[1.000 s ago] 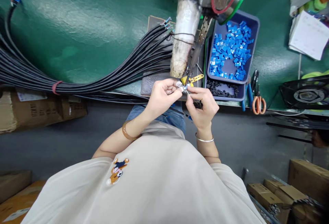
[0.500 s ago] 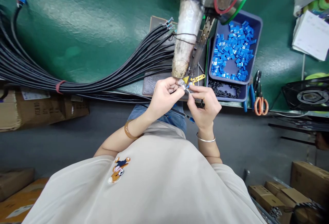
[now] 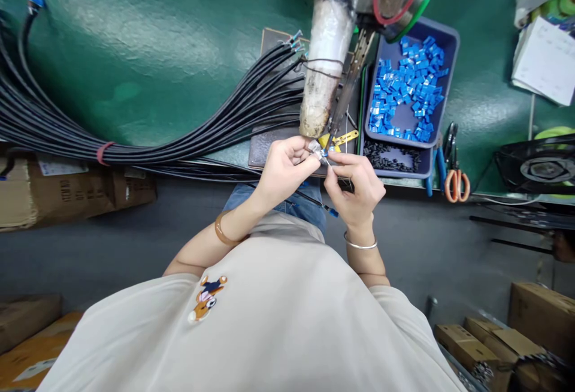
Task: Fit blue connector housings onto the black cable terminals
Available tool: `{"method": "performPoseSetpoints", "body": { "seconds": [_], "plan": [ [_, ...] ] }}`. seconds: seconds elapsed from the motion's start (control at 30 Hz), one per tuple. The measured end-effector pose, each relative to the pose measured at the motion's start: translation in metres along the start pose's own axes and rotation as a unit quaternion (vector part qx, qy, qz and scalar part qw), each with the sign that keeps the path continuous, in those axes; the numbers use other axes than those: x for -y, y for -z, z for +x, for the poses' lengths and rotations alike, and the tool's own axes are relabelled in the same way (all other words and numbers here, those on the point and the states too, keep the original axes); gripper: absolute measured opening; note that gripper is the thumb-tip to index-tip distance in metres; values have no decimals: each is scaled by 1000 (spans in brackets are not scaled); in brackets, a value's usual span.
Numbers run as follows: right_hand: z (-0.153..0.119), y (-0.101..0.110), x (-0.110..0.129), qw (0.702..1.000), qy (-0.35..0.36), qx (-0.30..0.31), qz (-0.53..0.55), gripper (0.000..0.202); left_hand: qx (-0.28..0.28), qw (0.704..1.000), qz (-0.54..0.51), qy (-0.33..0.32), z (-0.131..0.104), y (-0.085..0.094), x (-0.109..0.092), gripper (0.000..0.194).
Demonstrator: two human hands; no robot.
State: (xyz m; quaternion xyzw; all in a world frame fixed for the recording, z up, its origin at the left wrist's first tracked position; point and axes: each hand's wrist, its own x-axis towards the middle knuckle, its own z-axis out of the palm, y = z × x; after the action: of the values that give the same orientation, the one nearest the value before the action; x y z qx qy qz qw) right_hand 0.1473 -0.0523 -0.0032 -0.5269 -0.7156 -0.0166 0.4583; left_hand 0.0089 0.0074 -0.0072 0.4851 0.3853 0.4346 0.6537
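Close to the bench's front edge, my left hand (image 3: 290, 167) is closed, its thumb and fingers pinching a small connector piece (image 3: 318, 150) that looks clear and blue. Its exact kind is too small to make out. My right hand (image 3: 357, 185) pinches a thin light-coloured wire (image 3: 328, 163) between thumb and forefinger, its end against or very near that piece. Just above both hands are the stained tip of a wrapped white tube (image 3: 324, 68) and a dark metal bar (image 3: 353, 83). Behind the fingers lies a yellow strip with holes (image 3: 345, 138).
Black cables (image 3: 179, 146) run in a bundle from the left. To the right stand a bin (image 3: 450, 59) of blue connectors and a lower bin of small black parts (image 3: 390, 155). Orange-handled scissors (image 3: 457, 185), blue-handled pliers (image 3: 439, 164) and a fan (image 3: 539, 167) are farther right.
My right hand has shifted slightly left, and its wire tilts differently. More blue shows on the piece in my left hand, which has barely moved.
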Motion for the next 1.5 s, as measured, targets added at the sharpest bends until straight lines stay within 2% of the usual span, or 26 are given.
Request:
{"method": "performPoseSetpoints", "body": {
  "seconds": [0.4, 0.67, 1.03, 1.3, 1.5],
  "plan": [
    [3, -1, 0, 1000, -13, -16, -3, 19, -2, 1000, 4, -22, 1, -2, -2, 11],
    [0, -1, -2, 1000, -14, -1, -13, 12, -1, 1000, 17, 3, 0, 0, 0, 10],
    [3, 2, 1, 1000, -17, -11, -8, 19, 7, 998, 43, -38, -2, -2, -3, 9],
    [1, 1, 0, 1000, 10, 3, -22, 17, 18, 999, 35, -3, 0, 2, 1, 17],
    [1, 1, -1, 1000, 4, -13, -21, 16, 15, 999, 37, -21, 0, 0, 0, 13]
  ]
}}
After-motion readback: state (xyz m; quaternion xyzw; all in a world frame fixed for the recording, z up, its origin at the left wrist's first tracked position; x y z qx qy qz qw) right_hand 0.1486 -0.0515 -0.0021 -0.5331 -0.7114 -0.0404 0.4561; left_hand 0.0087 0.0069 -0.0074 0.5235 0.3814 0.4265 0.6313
